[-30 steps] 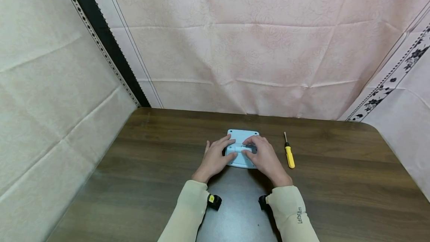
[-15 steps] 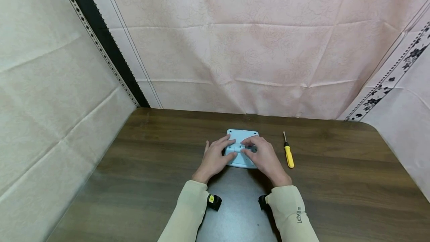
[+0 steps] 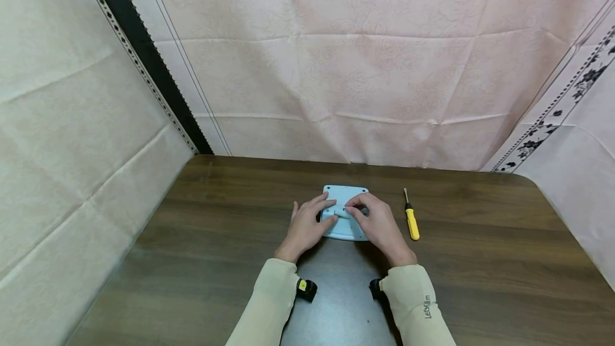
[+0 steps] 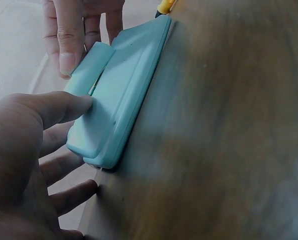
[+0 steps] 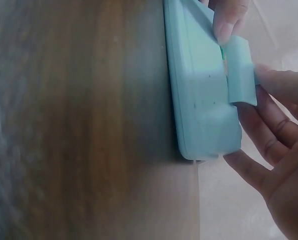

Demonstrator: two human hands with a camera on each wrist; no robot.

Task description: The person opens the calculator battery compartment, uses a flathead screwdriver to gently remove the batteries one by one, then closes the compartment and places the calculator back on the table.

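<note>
A flat light-blue device (image 3: 345, 228) lies on the wooden table (image 3: 480, 260), with a small cover (image 3: 342, 211) raised at its middle. My left hand (image 3: 307, 226) rests at its left side. The left thumb (image 4: 54, 107) presses the device (image 4: 124, 100) beside the cover (image 4: 91, 67), and the other fingers lie loosely along the edge. My right hand (image 3: 379, 223) pinches the cover between thumb and forefinger. In the right wrist view the cover (image 5: 239, 70) stands off the device (image 5: 199, 95), with the right fingers (image 5: 279, 125) against its edge.
A yellow-handled screwdriver (image 3: 410, 220) lies on the table just right of my right hand, tip pointing away. Pink cloth (image 3: 336, 68) hangs behind the table, and more cloth closes both sides. Bare wood surrounds the device.
Both hands stay on the device and the fingers have closed in slightly on the cover. The screwdriver has not moved.
</note>
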